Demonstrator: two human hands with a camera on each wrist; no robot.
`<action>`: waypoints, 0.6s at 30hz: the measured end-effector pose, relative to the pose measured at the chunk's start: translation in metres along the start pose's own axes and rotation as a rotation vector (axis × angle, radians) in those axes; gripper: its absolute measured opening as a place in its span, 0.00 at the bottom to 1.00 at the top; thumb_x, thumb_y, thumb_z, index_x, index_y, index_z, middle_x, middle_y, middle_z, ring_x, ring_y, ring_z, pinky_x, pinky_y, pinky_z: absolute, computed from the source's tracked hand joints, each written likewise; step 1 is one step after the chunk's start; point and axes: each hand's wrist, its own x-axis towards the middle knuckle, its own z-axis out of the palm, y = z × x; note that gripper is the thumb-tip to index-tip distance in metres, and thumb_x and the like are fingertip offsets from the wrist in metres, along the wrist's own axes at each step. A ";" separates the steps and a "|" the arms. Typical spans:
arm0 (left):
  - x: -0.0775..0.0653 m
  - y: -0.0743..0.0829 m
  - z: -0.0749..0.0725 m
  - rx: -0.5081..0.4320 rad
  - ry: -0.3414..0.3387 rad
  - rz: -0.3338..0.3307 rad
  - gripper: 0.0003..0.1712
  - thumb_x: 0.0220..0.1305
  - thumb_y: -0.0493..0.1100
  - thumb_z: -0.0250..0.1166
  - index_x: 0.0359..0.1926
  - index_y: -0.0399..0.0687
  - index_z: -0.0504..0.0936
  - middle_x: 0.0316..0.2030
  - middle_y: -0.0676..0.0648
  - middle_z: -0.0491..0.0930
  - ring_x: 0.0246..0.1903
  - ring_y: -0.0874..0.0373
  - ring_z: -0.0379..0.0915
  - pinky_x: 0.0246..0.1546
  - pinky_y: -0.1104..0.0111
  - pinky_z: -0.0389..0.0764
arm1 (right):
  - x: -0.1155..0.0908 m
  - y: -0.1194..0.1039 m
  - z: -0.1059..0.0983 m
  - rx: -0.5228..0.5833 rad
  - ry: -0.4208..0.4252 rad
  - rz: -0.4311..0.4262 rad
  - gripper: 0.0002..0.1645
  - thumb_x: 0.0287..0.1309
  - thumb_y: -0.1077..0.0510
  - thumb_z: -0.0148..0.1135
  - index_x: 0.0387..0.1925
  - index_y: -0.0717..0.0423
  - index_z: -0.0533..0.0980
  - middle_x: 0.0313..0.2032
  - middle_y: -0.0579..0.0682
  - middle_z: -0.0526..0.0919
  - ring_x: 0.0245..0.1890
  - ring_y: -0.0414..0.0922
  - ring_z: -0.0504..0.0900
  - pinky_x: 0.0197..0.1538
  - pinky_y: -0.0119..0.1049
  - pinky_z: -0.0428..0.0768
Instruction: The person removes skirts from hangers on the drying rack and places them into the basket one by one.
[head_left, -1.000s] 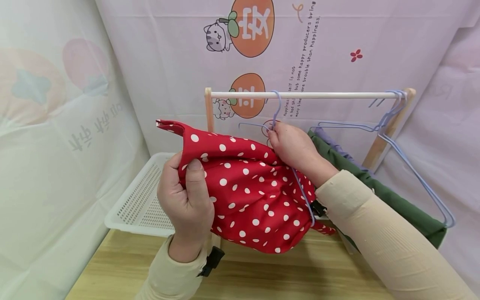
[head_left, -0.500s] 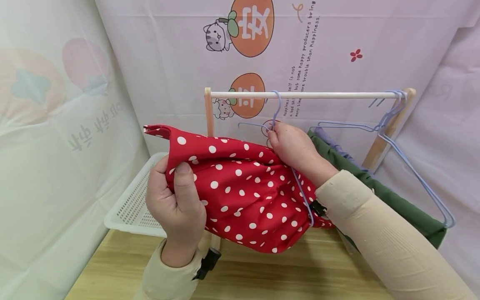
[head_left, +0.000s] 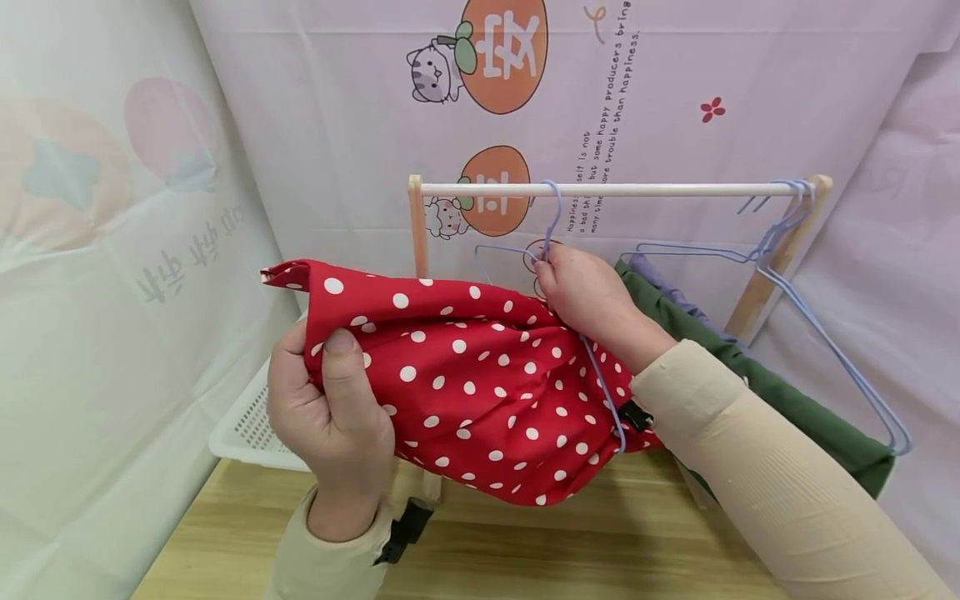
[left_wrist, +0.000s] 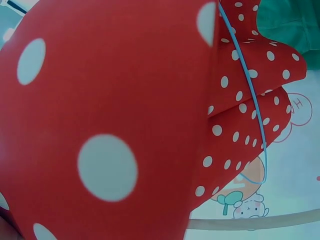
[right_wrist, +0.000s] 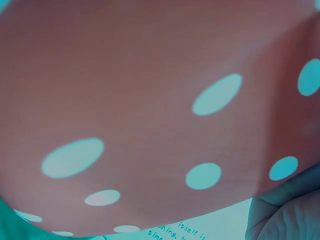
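Observation:
A red cloth with white dots (head_left: 465, 375) hangs in folds across the middle of the head view. My left hand (head_left: 330, 408) pinches its left edge, thumb in front. Near the neck of a light blue hanger (head_left: 553, 217), my right hand (head_left: 588, 292) grips the hanger, its fingers partly hidden. That hanger's hook sits over the white rail (head_left: 660, 190), and one arm of it runs down in front of the cloth. Dotted cloth (left_wrist: 115, 100) fills most of the left wrist view, with the hanger wire (left_wrist: 252, 92) across it. In the right wrist view, cloth (right_wrist: 150, 115) covers nearly everything.
Green cloth (head_left: 810, 408) and purple cloth (head_left: 678, 300) hang at the right, beside more blue hangers (head_left: 840, 342) bunched at the rail's end. A white perforated basket (head_left: 255, 425) stands on the wooden table (head_left: 525, 558) at left, partly behind my left hand. Printed sheets surround the rack.
My left hand has moved left and slightly down, drawing the cloth's edge with it and stretching it further from the hanger. My right hand and the hanger have stayed in place.

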 end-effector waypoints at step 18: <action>0.008 0.002 -0.003 -0.036 0.123 0.007 0.12 0.64 0.30 0.55 0.43 0.23 0.79 0.32 0.41 0.85 0.28 0.55 0.84 0.33 0.72 0.85 | -0.002 0.001 -0.001 0.028 -0.022 0.017 0.20 0.78 0.50 0.49 0.57 0.59 0.76 0.41 0.58 0.84 0.43 0.54 0.84 0.55 0.53 0.83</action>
